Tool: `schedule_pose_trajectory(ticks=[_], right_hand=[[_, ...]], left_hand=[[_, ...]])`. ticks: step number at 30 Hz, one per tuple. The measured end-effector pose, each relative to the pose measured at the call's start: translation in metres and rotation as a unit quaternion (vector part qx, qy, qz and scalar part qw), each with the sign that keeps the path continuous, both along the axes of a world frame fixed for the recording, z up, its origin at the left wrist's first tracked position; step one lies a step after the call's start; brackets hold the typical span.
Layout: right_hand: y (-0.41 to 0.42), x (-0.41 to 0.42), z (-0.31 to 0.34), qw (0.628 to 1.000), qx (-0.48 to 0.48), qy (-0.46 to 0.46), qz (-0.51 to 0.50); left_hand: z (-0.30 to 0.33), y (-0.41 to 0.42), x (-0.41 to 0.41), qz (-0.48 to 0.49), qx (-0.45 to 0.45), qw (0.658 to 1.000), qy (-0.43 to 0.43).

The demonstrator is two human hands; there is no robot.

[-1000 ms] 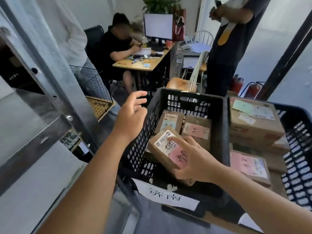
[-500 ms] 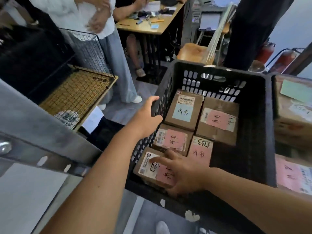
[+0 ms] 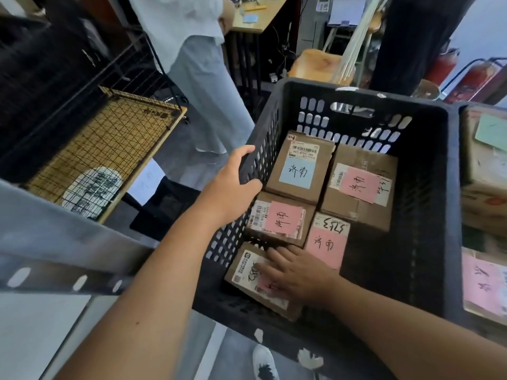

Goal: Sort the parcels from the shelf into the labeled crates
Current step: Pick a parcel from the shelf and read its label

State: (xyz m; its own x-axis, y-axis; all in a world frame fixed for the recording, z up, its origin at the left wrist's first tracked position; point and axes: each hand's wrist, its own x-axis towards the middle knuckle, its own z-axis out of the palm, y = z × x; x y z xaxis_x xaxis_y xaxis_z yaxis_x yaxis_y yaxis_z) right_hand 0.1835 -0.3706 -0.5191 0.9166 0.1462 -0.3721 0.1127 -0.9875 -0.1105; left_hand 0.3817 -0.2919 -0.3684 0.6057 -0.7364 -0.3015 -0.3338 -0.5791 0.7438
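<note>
A black plastic crate [image 3: 428, 187] in front of me holds several brown cardboard parcels with pink or blue handwritten notes. My right hand [image 3: 299, 275] lies flat with straight fingers on the nearest parcel [image 3: 247, 272], which rests at the crate's near left corner. My left hand [image 3: 233, 185] grips the crate's left rim, fingers curled over the edge. Other parcels lie behind: one with a blue note [image 3: 299, 165], one with a pink note [image 3: 359, 187] and another pink one [image 3: 279, 218].
A second crate [image 3: 463, 113] with larger parcels stands at the right. The grey metal shelf [image 3: 55, 242] runs along the left. A wire-mesh cart [image 3: 104, 149] stands beyond it. A person in light trousers [image 3: 208, 105] stands close behind the crate; a desk is further back.
My right hand has lowered the parcel into the crate's near left corner and flattened on it. My left hand has moved from mid-air onto the crate's left rim. My view has tilted down.
</note>
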Motion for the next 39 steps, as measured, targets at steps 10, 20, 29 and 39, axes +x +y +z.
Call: schedule_pose_trajectory(ticks=[10, 20, 29, 39], right_hand=[[0.002, -0.01, 0.033, 0.994, 0.031, -0.088, -0.064], [-0.009, -0.035, 0.073, 0.973, -0.156, 0.131, -0.113], [-0.014, -0.034, 0.067, 0.948, -0.289, 0.122, 0.054], [-0.017, -0.049, 0.052, 0.925, -0.279, 0.255, -0.026]], left_hand=[[0.002, 0.001, -0.006, -0.004, 0.001, 1.0, -0.014], [-0.009, 0.003, -0.02, -0.04, 0.009, 0.974, -0.222], [-0.013, 0.002, -0.019, -0.038, 0.04, 0.971, -0.231], [-0.013, 0.003, -0.022, -0.026, 0.04, 0.971, -0.233]])
